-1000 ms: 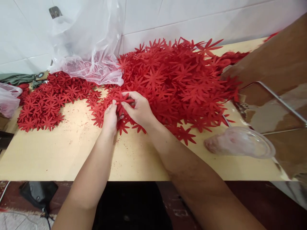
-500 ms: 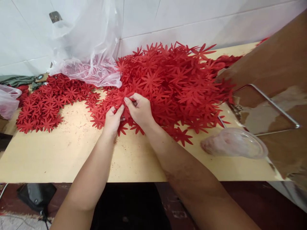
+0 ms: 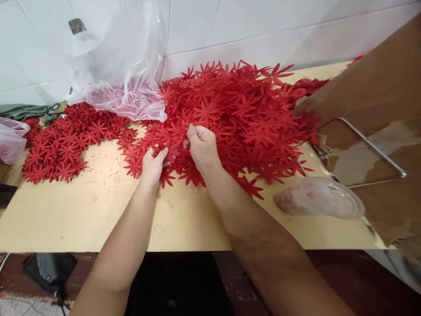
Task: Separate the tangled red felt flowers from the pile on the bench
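A large heap of red flower-shaped fabric cutouts [image 3: 250, 114] covers the middle of the pale table. At its front left edge, my left hand [image 3: 153, 164] pinches a red fabric flower [image 3: 171, 149] between thumb and fingers. My right hand [image 3: 203, 142] is a short way to the right, its thumb and fingertips pressed together over the heap. Whatever lies in that pinch is too small or too well hidden to make out. Red petals behind both hands blend with the heap, so the held flower's outline is hard to trace.
A second pile of darker red flowers [image 3: 66, 149] lies at the left. Behind it stands a clear plastic bag [image 3: 121, 92]. To the right are a clear plastic container [image 3: 322, 197], a metal rod frame [image 3: 371, 142] and a large brown cardboard sheet [image 3: 371, 101]. White tiles back the table [image 3: 108, 219].
My right hand has moved right, away from my left hand, opening a gap between them. The left hand has stayed nearly in place, still pinching.
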`<state>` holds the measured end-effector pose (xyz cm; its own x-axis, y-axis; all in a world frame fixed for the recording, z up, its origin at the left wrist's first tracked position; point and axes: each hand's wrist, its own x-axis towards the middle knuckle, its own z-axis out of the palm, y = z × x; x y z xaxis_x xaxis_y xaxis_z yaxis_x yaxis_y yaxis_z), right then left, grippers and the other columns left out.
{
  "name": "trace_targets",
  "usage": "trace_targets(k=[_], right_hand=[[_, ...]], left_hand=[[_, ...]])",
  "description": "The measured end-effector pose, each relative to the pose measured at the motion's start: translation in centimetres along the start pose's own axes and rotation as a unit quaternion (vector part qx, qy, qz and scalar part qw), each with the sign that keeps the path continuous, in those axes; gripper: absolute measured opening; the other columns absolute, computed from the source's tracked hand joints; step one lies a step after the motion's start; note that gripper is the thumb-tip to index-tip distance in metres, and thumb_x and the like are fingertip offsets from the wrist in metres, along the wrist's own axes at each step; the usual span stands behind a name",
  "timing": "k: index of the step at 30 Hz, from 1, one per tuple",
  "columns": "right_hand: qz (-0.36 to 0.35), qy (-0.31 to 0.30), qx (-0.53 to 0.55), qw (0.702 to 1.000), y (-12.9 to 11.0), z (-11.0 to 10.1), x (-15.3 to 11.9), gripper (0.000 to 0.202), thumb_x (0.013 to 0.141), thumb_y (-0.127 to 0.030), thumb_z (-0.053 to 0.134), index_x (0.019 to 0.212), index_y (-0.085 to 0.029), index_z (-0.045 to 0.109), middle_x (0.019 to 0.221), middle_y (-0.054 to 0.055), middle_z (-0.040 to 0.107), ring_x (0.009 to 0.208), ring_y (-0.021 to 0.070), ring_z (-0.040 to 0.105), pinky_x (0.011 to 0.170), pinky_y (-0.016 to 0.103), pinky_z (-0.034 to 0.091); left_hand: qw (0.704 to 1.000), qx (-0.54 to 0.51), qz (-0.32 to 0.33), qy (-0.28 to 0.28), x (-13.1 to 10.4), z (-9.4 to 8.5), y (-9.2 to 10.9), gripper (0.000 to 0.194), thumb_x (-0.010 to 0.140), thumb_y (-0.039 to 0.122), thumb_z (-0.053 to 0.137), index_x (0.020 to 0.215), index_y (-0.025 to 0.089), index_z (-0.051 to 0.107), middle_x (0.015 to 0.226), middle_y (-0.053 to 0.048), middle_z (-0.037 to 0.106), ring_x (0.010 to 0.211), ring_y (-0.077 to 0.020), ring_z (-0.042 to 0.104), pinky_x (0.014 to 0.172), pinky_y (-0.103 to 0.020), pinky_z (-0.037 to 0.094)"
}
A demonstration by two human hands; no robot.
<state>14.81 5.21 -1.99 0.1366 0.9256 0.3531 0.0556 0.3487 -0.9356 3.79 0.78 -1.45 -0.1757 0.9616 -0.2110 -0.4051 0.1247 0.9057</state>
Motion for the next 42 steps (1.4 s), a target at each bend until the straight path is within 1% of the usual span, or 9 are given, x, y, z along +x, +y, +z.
trace_targets(k=[7, 14, 17, 20, 24, 29, 33, 36, 42], right_hand=[[0.011, -0.035, 0.015, 0.999, -0.8, 0.2, -0.5, 0.055, 0.075, -0.065, 0.050, 0.052, -0.021, 0.027, 0.051, -0.005, 0.024, 0.048, 0.0066, 0.025, 0.046, 0.025, 0.026], [0.033, -0.049, 0.075, 0.995, 0.1, 1.1, -0.6, 0.019, 0.073, -0.034, 0.061, 0.074, -0.021, 0.047, 0.065, -0.004, 0.051, 0.059, 0.0098, 0.049, 0.057, 0.025, 0.044], [0.036, -0.047, 0.081, 0.995, 0.1, 1.2, -0.6, 0.014, 0.073, -0.031, 0.058, 0.076, -0.021, 0.049, 0.064, -0.004, 0.052, 0.056, 0.0094, 0.047, 0.056, 0.025, 0.042], [0.043, -0.044, 0.070, 0.996, 0.0, 1.0, -0.6, 0.015, 0.075, -0.034, 0.055, 0.071, -0.021, 0.049, 0.058, -0.004, 0.048, 0.052, 0.0088, 0.042, 0.055, 0.025, 0.041], [0.006, -0.022, 0.023, 0.999, -0.2, 0.8, -0.5, 0.025, 0.075, -0.042, 0.058, 0.067, -0.020, 0.049, 0.065, -0.002, 0.049, 0.062, 0.0107, 0.046, 0.064, 0.028, 0.043], [-0.003, -0.026, -0.034, 0.999, -0.6, 0.4, -0.6, 0.047, 0.074, -0.054, 0.057, 0.052, -0.020, 0.034, 0.059, -0.003, 0.037, 0.058, 0.0084, 0.035, 0.057, 0.025, 0.035], [0.041, -0.043, 0.003, 0.998, -0.7, 0.4, -0.7, 0.056, 0.070, -0.066, 0.055, 0.051, -0.020, 0.029, 0.050, -0.006, 0.025, 0.049, 0.0060, 0.024, 0.046, 0.025, 0.023], [0.050, -0.027, 0.017, 0.998, -0.6, 0.5, -0.7, 0.059, 0.064, -0.069, 0.058, 0.048, -0.021, 0.028, 0.046, -0.006, 0.026, 0.045, 0.0059, 0.026, 0.043, 0.024, 0.025], [0.053, -0.153, 0.051, 0.986, -1.3, 0.7, -1.0, 0.050, 0.067, -0.067, 0.057, 0.053, -0.020, 0.047, 0.049, -0.003, 0.046, 0.046, 0.0080, 0.041, 0.045, 0.025, 0.035]], left_hand=[[0.999, -0.046, 0.001, 0.008, 0.0, 0.0, 0.3, 0.013, 0.062, 0.015, 0.062, 0.071, 0.017, 0.053, 0.061, 0.007, 0.058, 0.052, -0.0052, 0.053, 0.062, -0.022, 0.048], [0.999, -0.023, 0.023, -0.005, 0.2, -0.1, 0.0, 0.015, 0.063, 0.010, 0.054, 0.076, 0.018, 0.054, 0.050, 0.009, 0.049, 0.042, -0.0035, 0.040, 0.047, -0.017, 0.032], [0.999, -0.025, 0.023, -0.013, 0.2, -0.1, -0.1, 0.016, 0.062, 0.009, 0.053, 0.075, 0.018, 0.053, 0.049, 0.009, 0.045, 0.040, -0.0029, 0.036, 0.044, -0.017, 0.027], [0.998, -0.037, 0.016, -0.038, 0.0, -0.1, 0.0, 0.010, 0.066, 0.017, 0.059, 0.071, 0.019, 0.051, 0.048, 0.008, 0.042, 0.040, -0.0028, 0.033, 0.042, -0.018, 0.020], [0.998, -0.027, 0.006, -0.052, -0.3, 0.1, 0.2, 0.028, 0.063, 0.037, 0.073, 0.071, 0.019, 0.052, 0.050, 0.008, 0.043, 0.041, -0.0022, 0.031, 0.041, -0.019, 0.019], [0.999, -0.024, 0.025, 0.003, -0.3, 0.2, 0.5, 0.036, 0.057, 0.032, 0.078, 0.083, 0.019, 0.059, 0.058, 0.008, 0.052, 0.044, -0.0019, 0.038, 0.044, -0.018, 0.029], [0.998, -0.031, 0.044, 0.023, 0.0, 0.0, 0.6, 0.035, 0.056, 0.030, 0.078, 0.084, 0.018, 0.061, 0.055, 0.009, 0.053, 0.040, -0.0001, 0.034, 0.040, -0.017, 0.026], [0.998, -0.032, 0.041, 0.024, 0.0, -0.1, 0.8, 0.033, 0.055, 0.030, 0.079, 0.081, 0.017, 0.062, 0.050, 0.010, 0.048, 0.037, 0.0010, 0.030, 0.038, -0.017, 0.022], [0.999, -0.020, 0.020, -0.034, 0.1, -0.4, 0.8, 0.034, 0.055, 0.035, 0.080, 0.079, 0.017, 0.063, 0.044, 0.010, 0.038, 0.035, 0.0006, 0.025, 0.036, -0.018, 0.016]])
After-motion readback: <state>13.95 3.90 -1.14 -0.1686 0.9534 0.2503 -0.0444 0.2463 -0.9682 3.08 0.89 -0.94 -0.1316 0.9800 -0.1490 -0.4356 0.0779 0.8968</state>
